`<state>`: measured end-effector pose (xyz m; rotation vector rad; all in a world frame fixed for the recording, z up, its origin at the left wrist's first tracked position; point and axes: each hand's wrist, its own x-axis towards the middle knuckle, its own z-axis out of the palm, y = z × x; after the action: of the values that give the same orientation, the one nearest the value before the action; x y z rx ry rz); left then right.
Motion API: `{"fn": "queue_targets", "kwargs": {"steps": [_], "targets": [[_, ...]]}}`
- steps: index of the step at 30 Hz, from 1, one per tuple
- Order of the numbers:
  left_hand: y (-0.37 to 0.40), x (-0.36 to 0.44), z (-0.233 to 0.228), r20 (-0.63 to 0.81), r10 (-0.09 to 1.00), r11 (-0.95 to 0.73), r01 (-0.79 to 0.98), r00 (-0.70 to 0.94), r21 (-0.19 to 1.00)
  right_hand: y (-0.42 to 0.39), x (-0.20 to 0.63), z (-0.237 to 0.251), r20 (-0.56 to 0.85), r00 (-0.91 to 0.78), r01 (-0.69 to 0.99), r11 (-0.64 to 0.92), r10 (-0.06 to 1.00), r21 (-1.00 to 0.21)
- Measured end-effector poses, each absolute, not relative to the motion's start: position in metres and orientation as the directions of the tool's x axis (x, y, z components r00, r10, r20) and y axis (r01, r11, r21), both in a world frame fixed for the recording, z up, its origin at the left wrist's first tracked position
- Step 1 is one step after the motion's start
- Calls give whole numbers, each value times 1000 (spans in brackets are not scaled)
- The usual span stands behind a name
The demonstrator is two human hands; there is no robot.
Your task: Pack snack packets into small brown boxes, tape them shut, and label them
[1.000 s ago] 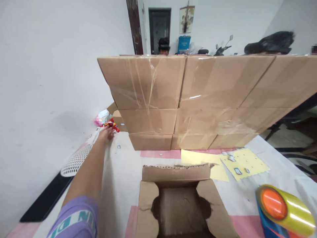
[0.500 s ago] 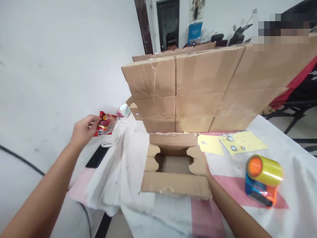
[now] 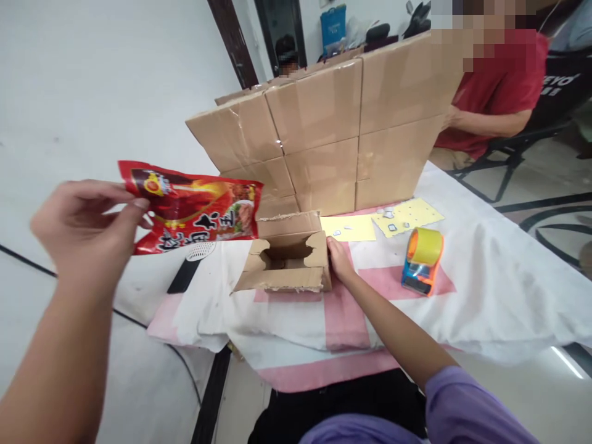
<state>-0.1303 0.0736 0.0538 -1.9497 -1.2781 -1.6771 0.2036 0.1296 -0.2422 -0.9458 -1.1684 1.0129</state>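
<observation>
My left hand [image 3: 92, 225] pinches one end of a red food packet [image 3: 198, 206] with printed lettering, raised in the air left of the box. An open cardboard box [image 3: 282, 283] stands on the cloth, its flaps spread; the part of its inside that shows looks bare. Against the right side of this box rests my right hand [image 3: 340, 259], fingers partly hidden by the carton wall. A tape dispenser [image 3: 423, 262] with a yellow roll lies to the right of that hand.
A wall of taped cartons [image 3: 324, 135] rises behind the box. Yellow sheets [image 3: 354, 228] with small pieces lie at its foot. A white perforated item [image 3: 201, 250] and a dark flat object [image 3: 182, 275] are at left. A person in red [image 3: 504, 92] sits beyond the cartons.
My left hand has brought the red packet up and closer to the camera. The view has shifted, so the box and tape dispenser appear further left. My right hand stays at the box's side.
</observation>
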Motion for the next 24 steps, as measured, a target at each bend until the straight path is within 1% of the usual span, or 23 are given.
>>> {"fn": "queue_targets", "kwargs": {"steps": [2, 4, 6, 7, 8, 10, 11, 12, 13, 15, 17, 20, 22, 24], "targets": [[86, -111, 29, 916, 401, -683, 658, -26, 317, 129, 203, -242, 263, 94, -137, 274, 960, -952], [97, -95, -6, 920, 392, -690, 658, -12, 302, 129, 203, -241, 258, 92, -147, 270, 962, -952], [106, -83, -44, 849, 518, -646, 698, 102, 309, 129, 203, -240, 254, 95, -153, 266, 962, -952], [109, -79, -61, 779, 593, -631, 719, 204, 292, 129, 203, -240, 252, 99, -154, 265, 963, -952], [111, -76, -75, 668, 669, -621, 739, 325, 262, 129, 203, -239, 249, 103, -154, 263, 963, -952], [111, -72, -93, 433, 754, -603, 782, 494, 159, 129, 203, -238, 242, 108, -152, 256, 964, -955], [111, -70, -97, 334, 777, -590, 802, 533, 93, 129, 203, -238, 238, 109, -149, 252, 965, -956], [109, -68, -98, 273, 791, -578, 816, 548, 35, 129, 203, -237, 234, 107, -147, 248, 966, -958], [108, -66, -97, 248, 796, -569, 822, 552, -3, 129, 202, -238, 231, 105, -143, 245, 967, -959], [107, -62, -90, 174, 791, -587, 808, 586, -54, 129, 201, -239, 226, 104, -139, 239, 969, -961], [107, -58, -82, 89, 748, -656, 753, 658, -49, 129, 200, -239, 220, 106, -134, 234, 970, -963], [109, -57, -73, -18, 650, -760, 650, 759, -25, 130, 204, -233, 226, 136, -140, 244, 965, -959], [108, -60, -72, -68, 596, -801, 599, 800, 25, 127, 211, -222, 304, 178, -133, 329, 936, -935], [107, -65, -75, -114, 562, -817, 571, 819, 79, 120, 220, -206, 441, 183, -86, 461, 878, -883]]}}
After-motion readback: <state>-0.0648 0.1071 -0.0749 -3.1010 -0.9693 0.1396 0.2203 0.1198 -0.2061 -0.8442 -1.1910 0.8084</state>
